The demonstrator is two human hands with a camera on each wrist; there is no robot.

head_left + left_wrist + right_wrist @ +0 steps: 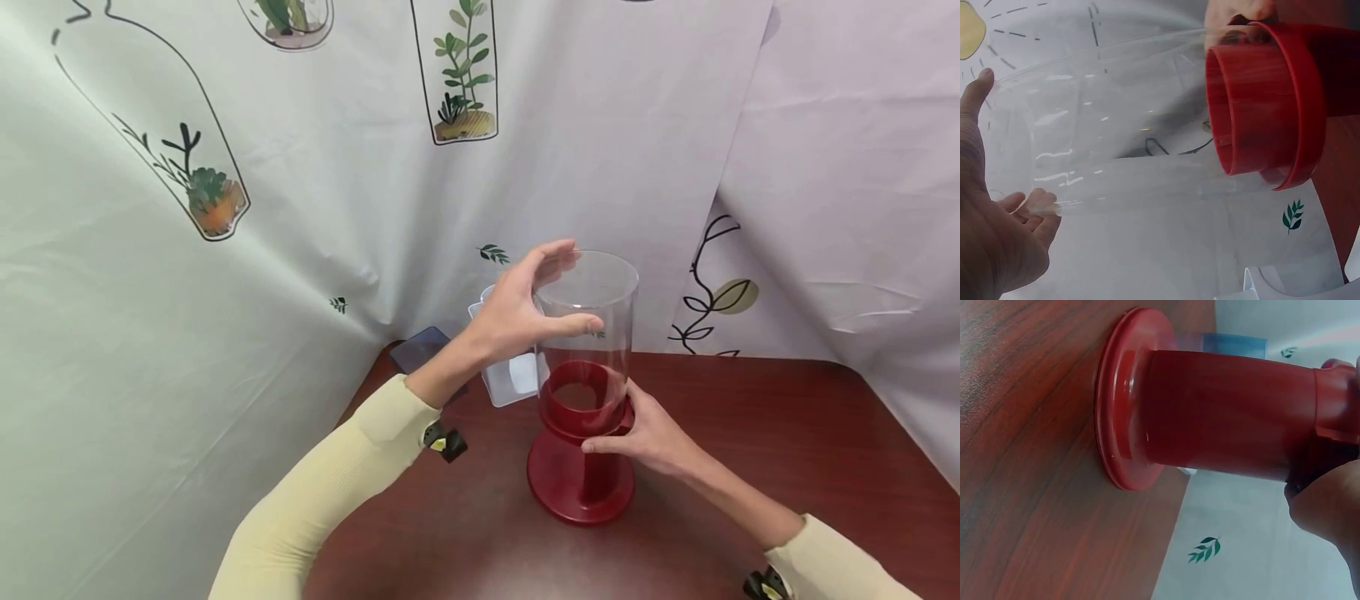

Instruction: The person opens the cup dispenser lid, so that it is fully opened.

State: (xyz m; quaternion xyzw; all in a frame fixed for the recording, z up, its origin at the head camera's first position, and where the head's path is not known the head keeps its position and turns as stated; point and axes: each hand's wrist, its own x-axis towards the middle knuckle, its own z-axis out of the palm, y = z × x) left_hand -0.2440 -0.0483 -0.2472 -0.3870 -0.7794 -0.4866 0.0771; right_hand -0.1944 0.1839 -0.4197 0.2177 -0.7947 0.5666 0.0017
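A tall clear cylinder (617, 325) stands upright on a red pedestal base (581, 500) with a round flared foot. My left hand (517, 308) holds the cylinder near its open top, thumb on the near side and fingers round the far side. Lower down, my right hand (652, 433) grips the base just under its collar. In the left wrist view the cylinder's lower end surrounds the red inner ring (1260, 112) and meets the wider rim. The right wrist view shows the red column (1229, 412) with its foot on the table.
Behind my left forearm lies a clear plastic piece (498, 387), partly hidden. A dark bluish flat piece (420, 348) is at the table's back left corner. White printed cloth (637, 167) hangs behind the reddish-brown wooden table (765, 433).
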